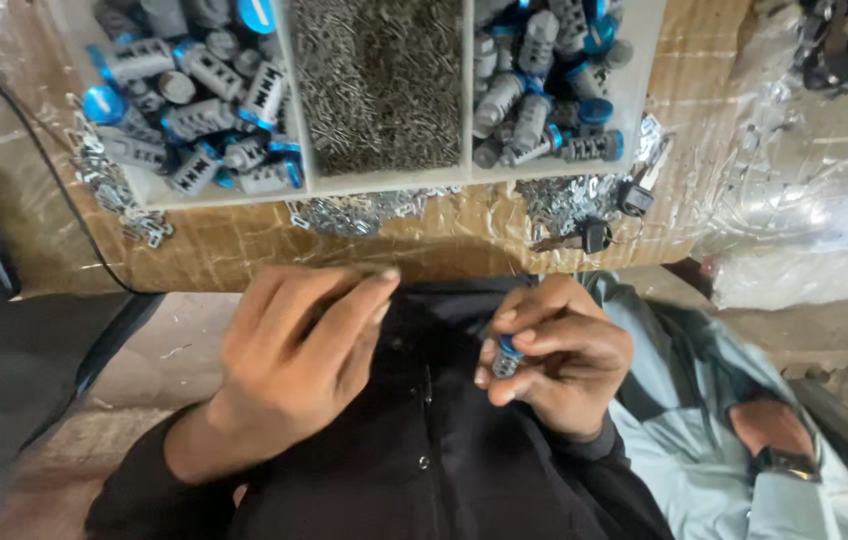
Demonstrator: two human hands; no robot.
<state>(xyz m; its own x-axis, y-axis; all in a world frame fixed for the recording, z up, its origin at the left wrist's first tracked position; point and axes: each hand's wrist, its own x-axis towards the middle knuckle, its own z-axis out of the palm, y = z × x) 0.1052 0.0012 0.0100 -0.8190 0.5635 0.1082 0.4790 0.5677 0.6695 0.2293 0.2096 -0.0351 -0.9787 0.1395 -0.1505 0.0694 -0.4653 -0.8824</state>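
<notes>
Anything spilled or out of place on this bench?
Yes: small metal stampings lie loose outside the divided tray, along its left and front edges, with two black-headed keys among them. Right hand grips a grey-blue cylinder.

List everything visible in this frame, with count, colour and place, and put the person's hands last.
compartment tray: one, pale grey, three sections, top centre on the table.
lock cylinders: many, grey with blue ends, left and right sections.
small pins: a dense heap, dark grey, middle section.
metal plates: loose scatter, silver, in front of the tray.
keys: about two, black heads, right of the plates.
table: one, brown taped covering.
plastic bag: clear, right side.
left hand: fingers pinched; any contents hidden.
right hand: holding one cylinder, grey and blue.
</notes>
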